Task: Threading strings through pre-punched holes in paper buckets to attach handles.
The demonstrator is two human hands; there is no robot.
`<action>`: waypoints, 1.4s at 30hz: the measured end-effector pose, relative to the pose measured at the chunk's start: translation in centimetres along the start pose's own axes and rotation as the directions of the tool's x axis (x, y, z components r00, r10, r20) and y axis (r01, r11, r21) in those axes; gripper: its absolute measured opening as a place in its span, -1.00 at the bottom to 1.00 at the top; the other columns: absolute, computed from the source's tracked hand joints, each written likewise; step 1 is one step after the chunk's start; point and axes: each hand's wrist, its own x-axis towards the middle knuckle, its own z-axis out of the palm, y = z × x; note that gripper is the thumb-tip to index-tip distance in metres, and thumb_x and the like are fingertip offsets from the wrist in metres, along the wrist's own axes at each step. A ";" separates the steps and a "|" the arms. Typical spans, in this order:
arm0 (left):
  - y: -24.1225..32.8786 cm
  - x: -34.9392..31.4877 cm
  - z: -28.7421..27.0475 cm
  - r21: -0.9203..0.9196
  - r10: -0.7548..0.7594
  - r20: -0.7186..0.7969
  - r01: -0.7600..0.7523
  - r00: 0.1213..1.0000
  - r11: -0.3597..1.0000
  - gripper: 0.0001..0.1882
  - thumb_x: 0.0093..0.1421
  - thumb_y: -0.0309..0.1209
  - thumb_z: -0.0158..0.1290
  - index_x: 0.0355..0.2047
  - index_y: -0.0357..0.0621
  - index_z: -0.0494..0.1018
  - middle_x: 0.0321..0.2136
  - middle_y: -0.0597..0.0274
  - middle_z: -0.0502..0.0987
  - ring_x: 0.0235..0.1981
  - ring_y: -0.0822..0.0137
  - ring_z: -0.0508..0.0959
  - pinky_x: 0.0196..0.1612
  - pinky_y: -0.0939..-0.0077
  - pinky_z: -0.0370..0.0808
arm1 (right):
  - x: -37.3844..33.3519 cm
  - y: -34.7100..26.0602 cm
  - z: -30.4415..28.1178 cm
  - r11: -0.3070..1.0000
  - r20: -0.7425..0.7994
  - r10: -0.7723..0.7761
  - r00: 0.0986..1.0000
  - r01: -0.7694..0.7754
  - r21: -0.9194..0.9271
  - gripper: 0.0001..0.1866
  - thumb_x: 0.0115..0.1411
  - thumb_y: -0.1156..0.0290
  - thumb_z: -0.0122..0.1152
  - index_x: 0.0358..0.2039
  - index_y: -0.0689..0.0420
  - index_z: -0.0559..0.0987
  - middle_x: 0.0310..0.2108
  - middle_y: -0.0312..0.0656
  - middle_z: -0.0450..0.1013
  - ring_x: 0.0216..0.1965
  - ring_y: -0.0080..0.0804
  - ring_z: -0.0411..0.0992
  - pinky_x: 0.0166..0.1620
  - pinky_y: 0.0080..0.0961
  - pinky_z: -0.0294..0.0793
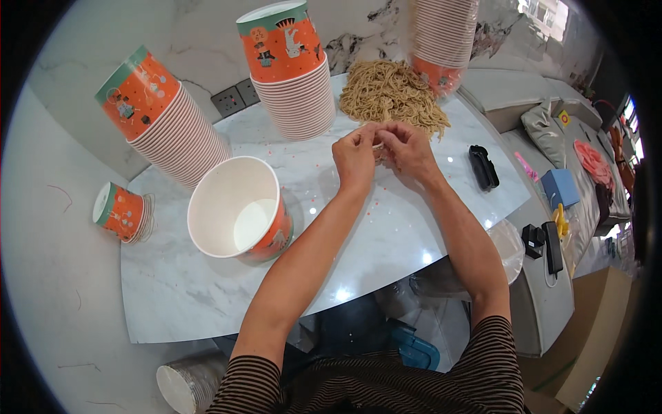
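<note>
Labels 1st: paper tubs carry orange & green wraps w/ cartoon figures; any lettering too small to make out. Tall stack (286,90), upper ctr of frame, shows most print; leaning stack (172,124), upper left, same pattern. Short stack (123,212), far left, also orange/green. Wrapped stack (445,38), upper right, is in clear plastic, orange at its lower end. Open tub (207,210), left of ctr, print partly turned away.

L hand (355,157) & R hand (408,152), just above frame ctr: fingers curled in, thumbs & fingertips pinched together, both seemingly gripping a small pale thing (378,146). It sits btwn the fingertips, mostly hidden; can't tell what it is. Tan stringy pile (389,93) lies just beyond the hands, upper ctr. Black case (483,168) on marble-look table (186,297), R of the R hand.
</note>
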 end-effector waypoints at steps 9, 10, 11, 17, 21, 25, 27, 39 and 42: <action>-0.7 -2.1 -1.8 0.386 0.141 0.194 -0.208 0.971 0.899 -0.66 0.54 -0.37 -0.09 -0.08 -0.40 0.60 -0.28 0.11 0.73 -0.30 0.38 0.72 -0.28 0.53 0.67 | 8.6 3.1 -3.6 0.354 0.149 -0.467 0.872 0.339 -0.872 -0.66 0.37 0.29 0.16 0.08 0.11 0.64 0.19 0.08 0.48 0.17 0.04 0.47 0.21 -0.16 0.46; -0.7 -2.8 -1.9 0.437 0.167 0.266 -0.274 0.949 0.857 -0.66 0.53 -0.39 -0.10 -0.09 -0.41 0.60 -0.29 0.12 0.73 -0.30 0.38 0.72 -0.26 0.52 0.67 | 9.4 3.6 -3.8 0.213 0.304 -0.424 0.853 0.421 -0.882 -0.66 0.38 0.29 0.13 0.09 0.11 0.64 0.23 0.09 0.46 0.21 0.04 0.45 0.25 -0.16 0.44; -0.9 -3.2 -2.5 0.460 0.184 0.316 -0.320 0.931 0.828 -0.68 0.51 -0.42 -0.11 -0.09 -0.38 0.61 -0.32 0.10 0.73 -0.33 0.38 0.71 -0.26 0.46 0.66 | 10.2 4.4 -3.9 0.215 0.309 -0.431 0.848 0.429 -0.877 -0.66 0.38 0.29 0.13 0.09 0.11 0.64 0.23 0.09 0.46 0.21 0.04 0.45 0.25 -0.16 0.44; 3.9 -14.2 -10.1 0.624 -0.094 0.702 -0.545 0.706 0.561 -0.79 0.40 -0.46 -0.02 -0.19 -0.21 0.62 -0.40 0.14 0.70 -0.41 0.27 0.70 -0.24 0.40 0.65 | 10.8 6.6 -5.5 0.238 0.326 -0.236 0.915 0.380 -0.894 -0.61 0.46 0.27 0.05 0.16 0.20 0.58 0.35 0.07 0.35 0.33 0.05 0.32 0.37 -0.17 0.32; 8.9 -22.8 -16.6 0.591 -0.458 0.785 -0.280 0.417 0.757 -0.83 0.39 -0.55 0.01 -0.13 -0.16 0.60 -0.31 0.20 0.73 -0.36 0.33 0.73 -0.27 0.45 0.68 | 11.1 8.4 -6.2 0.343 0.229 -0.460 0.858 0.410 -0.845 -0.73 0.33 0.33 0.14 -0.06 0.17 0.64 0.17 0.01 0.51 0.27 -0.01 0.40 0.28 -0.12 0.42; 13.2 -24.5 -19.8 0.665 -0.411 0.538 -0.070 0.736 0.744 -0.77 0.35 -0.62 0.00 -0.08 -0.25 0.61 -0.19 0.14 0.71 -0.38 0.32 0.69 -0.23 0.46 0.66 | 9.1 3.7 -3.2 0.362 0.127 -0.319 0.939 0.245 -0.899 -0.73 0.28 0.39 0.17 -0.07 0.21 0.64 0.11 0.05 0.55 0.08 0.16 0.47 0.18 -0.04 0.47; 15.8 -23.8 -20.1 0.728 -0.107 0.497 -0.347 0.861 0.592 -0.73 0.34 -0.64 -0.01 -0.05 -0.25 0.63 -0.15 0.11 0.68 -0.37 0.34 0.68 -0.23 0.50 0.65 | 4.1 -3.2 1.9 0.402 0.050 -0.441 0.896 0.248 -0.881 -0.75 0.31 0.41 0.19 -0.07 0.23 0.65 -0.04 -0.01 0.63 -0.12 -0.04 0.59 0.01 -0.17 0.58; 16.1 -21.7 -20.2 0.533 0.352 0.493 -0.597 0.795 0.600 -0.58 0.47 -0.14 0.05 -0.02 -0.25 0.67 0.31 -0.20 0.42 0.36 -0.08 0.38 0.33 0.08 0.35 | -14.3 -10.3 18.4 0.875 0.681 0.263 0.683 -0.466 0.129 -0.64 0.33 0.49 0.33 0.10 0.35 0.57 -0.21 -0.10 0.65 -0.32 -0.47 0.66 -0.29 -0.53 0.71; 15.7 -22.0 -21.0 0.439 0.241 0.480 -0.469 0.843 0.767 -0.61 0.51 -0.21 0.02 0.04 -0.28 0.64 0.28 -0.20 0.45 0.30 0.03 0.46 0.30 0.20 0.41 | -14.6 -8.9 18.3 0.882 0.686 0.252 0.682 -0.454 0.128 -0.82 0.37 0.46 0.29 -0.12 0.31 0.65 -0.27 -0.21 0.62 -0.32 -0.53 0.63 -0.23 -0.52 0.70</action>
